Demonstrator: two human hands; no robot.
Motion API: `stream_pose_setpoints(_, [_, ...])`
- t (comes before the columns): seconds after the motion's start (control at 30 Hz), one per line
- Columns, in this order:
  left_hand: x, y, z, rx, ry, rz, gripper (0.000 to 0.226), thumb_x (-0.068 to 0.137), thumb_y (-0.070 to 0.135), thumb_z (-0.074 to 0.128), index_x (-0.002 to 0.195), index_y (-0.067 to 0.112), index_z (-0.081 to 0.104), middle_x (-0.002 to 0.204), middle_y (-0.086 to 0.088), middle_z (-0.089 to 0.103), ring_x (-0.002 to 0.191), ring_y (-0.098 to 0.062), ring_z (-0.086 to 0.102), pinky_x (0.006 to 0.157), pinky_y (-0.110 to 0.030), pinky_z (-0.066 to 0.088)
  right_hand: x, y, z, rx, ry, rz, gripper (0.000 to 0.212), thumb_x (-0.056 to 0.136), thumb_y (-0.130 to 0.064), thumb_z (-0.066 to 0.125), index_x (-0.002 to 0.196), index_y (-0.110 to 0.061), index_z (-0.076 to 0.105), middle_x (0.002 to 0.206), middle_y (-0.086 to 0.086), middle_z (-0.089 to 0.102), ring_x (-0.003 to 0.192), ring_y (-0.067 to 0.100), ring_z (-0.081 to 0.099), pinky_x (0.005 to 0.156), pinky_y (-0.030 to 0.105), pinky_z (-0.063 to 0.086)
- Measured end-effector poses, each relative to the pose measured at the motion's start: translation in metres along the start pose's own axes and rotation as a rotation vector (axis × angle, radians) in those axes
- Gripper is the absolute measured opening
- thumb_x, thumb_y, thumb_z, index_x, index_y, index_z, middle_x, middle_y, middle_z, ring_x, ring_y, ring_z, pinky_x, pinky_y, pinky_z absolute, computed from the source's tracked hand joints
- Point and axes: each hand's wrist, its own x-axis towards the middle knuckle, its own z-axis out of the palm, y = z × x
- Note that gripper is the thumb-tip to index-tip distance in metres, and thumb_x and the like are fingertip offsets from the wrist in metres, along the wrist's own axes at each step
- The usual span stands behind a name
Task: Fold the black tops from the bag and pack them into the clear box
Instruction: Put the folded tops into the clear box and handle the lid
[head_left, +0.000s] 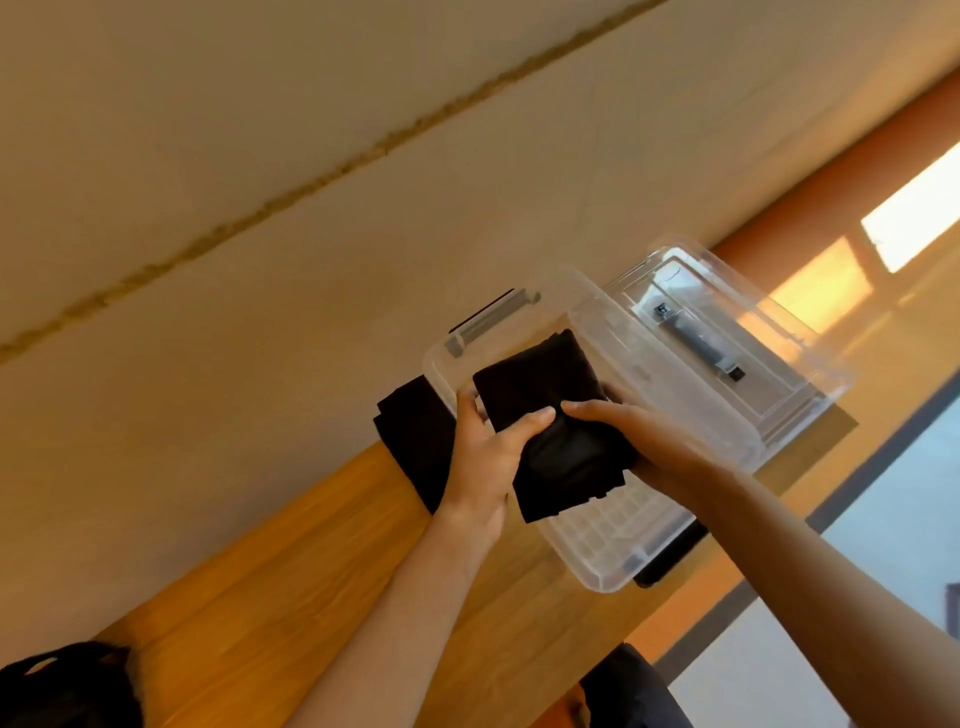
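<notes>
From the lower frame my left hand (485, 452) and right hand (644, 441) pinch the folded black top (540, 395) at centre, thumbs above, to lay it flat in the clear box (597, 571)

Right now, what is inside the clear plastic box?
A folded black top, gripped by the left hand and right hand, sits in its opening; bare gridded floor shows nearer. Anything beneath the top is covered.

Place: likely a plain room in a home, though not certain.
Wall: bare cream wall (260, 130) crossed by a long stained seam (311, 182).
Furniture: wood-grain table (291, 597) set against it.
Light: warm sun patches (914, 208).
Goods: clear box (597, 577), folded black top (545, 384).
</notes>
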Motion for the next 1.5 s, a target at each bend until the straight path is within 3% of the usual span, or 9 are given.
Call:
stream_pose_setpoints(0.13, [0.055, -0.015, 0.038, -0.009, 0.061, -0.02, 0.057, 0.09, 0.01, 0.073, 0.135, 0.038, 0.052, 0.127, -0.003, 0.068, 0.113, -0.022, 0.07, 0.095, -0.048, 0.059, 0.041, -0.026, -0.032, -0.041, 0.077, 0.06, 0.05, 0.08, -0.041, 0.082, 0.122, -0.018, 0.065, 0.106, 0.007, 0.077, 0.097, 0.022, 0.076, 0.096, 0.045, 0.059])
stream_pose_setpoints(0.3, [0.114, -0.03, 0.055, -0.021, 0.222, -0.049, 0.064, 0.092, 0.007, 0.067, 0.14, 0.042, 0.042, 0.132, -0.005, 0.062, 0.115, -0.027, 0.067, 0.094, -0.053, 0.059, 0.087, -0.042, -0.041, -0.149, 0.178, 0.122, 0.023, 0.092, -0.04, 0.072, 0.102, -0.02, 0.066, 0.102, 0.007, 0.074, 0.089, 0.02, 0.074, 0.087, 0.037, 0.06])
stream_pose_setpoints(0.5, [0.152, -0.046, 0.061, -0.023, 0.265, -0.173, 0.073, 0.095, 0.009, 0.063, 0.151, 0.043, 0.032, 0.139, -0.009, 0.057, 0.122, -0.032, 0.062, 0.098, -0.057, 0.055, 0.119, -0.042, -0.043, -0.199, 0.249, 0.115, 0.016, 0.098, -0.031, 0.061, 0.107, -0.018, 0.06, 0.09, 0.0, 0.059, 0.076, 0.011, 0.058, 0.063, 0.024, 0.047])
stream_pose_setpoints(0.6, [0.168, -0.05, 0.063, -0.033, 0.295, -0.193, 0.072, 0.096, 0.01, 0.062, 0.154, 0.038, 0.03, 0.14, -0.009, 0.057, 0.122, -0.032, 0.061, 0.1, -0.056, 0.054, 0.129, -0.047, -0.042, -0.189, 0.278, 0.082, 0.019, 0.098, -0.025, 0.057, 0.11, -0.012, 0.064, 0.083, 0.006, 0.057, 0.071, 0.014, 0.057, 0.064, 0.027, 0.046])
stream_pose_setpoints(0.7, [0.178, -0.051, 0.068, -0.043, 0.345, -0.154, 0.067, 0.096, 0.008, 0.061, 0.151, 0.036, 0.033, 0.137, -0.007, 0.059, 0.121, -0.03, 0.063, 0.099, -0.054, 0.055, 0.146, -0.046, -0.04, -0.24, 0.319, 0.015, 0.03, 0.099, -0.027, 0.052, 0.118, -0.007, 0.065, 0.087, 0.002, 0.06, 0.085, 0.016, 0.061, 0.079, 0.033, 0.051])
stream_pose_setpoints(0.93, [0.19, -0.056, 0.072, 0.059, 0.432, -0.06, 0.058, 0.097, 0.024, 0.066, 0.148, 0.03, 0.038, 0.133, -0.001, 0.06, 0.119, -0.021, 0.062, 0.099, -0.047, 0.057, 0.162, -0.025, -0.034, -0.467, 0.525, -0.129, 0.019, 0.101, -0.039, 0.054, 0.101, -0.021, 0.059, 0.083, -0.01, 0.062, 0.07, 0.002, 0.058, 0.052, 0.011, 0.042])
stream_pose_setpoints(1.1, [0.196, -0.046, 0.069, 0.184, 0.585, -0.047, 0.046, 0.1, 0.033, 0.064, 0.139, 0.017, 0.044, 0.128, 0.0, 0.056, 0.112, -0.015, 0.059, 0.083, -0.022, 0.052, 0.13, 0.013, -0.015, -0.196, 0.784, -0.096, 0.048, 0.105, -0.04, 0.048, 0.145, -0.013, 0.045, 0.134, -0.001, 0.054, 0.123, 0.013, 0.051, 0.101, 0.031, 0.046])
stream_pose_setpoints(1.23, [0.201, -0.043, 0.07, 0.291, 0.451, -0.162, 0.049, 0.098, 0.024, 0.069, 0.141, 0.015, 0.046, 0.135, -0.006, 0.057, 0.125, -0.023, 0.058, 0.101, -0.036, 0.053, 0.125, 0.022, -0.004, 0.395, 0.753, 0.07, 0.039, 0.109, -0.029, 0.038, 0.143, -0.014, 0.046, 0.137, 0.002, 0.052, 0.109, 0.005, 0.051, 0.085, 0.024, 0.042])
stream_pose_setpoints(1.5, [0.197, -0.055, 0.073, 0.211, 0.33, -0.238, 0.075, 0.09, 0.02, 0.078, 0.15, 0.021, 0.032, 0.14, 0.001, 0.05, 0.128, -0.021, 0.053, 0.107, -0.043, 0.05, 0.143, 0.043, 0.012, 0.666, 0.737, -0.075, 0.05, 0.104, -0.035, 0.04, 0.153, -0.03, 0.042, 0.148, -0.006, 0.054, 0.135, 0.013, 0.05, 0.116, 0.044, 0.041])
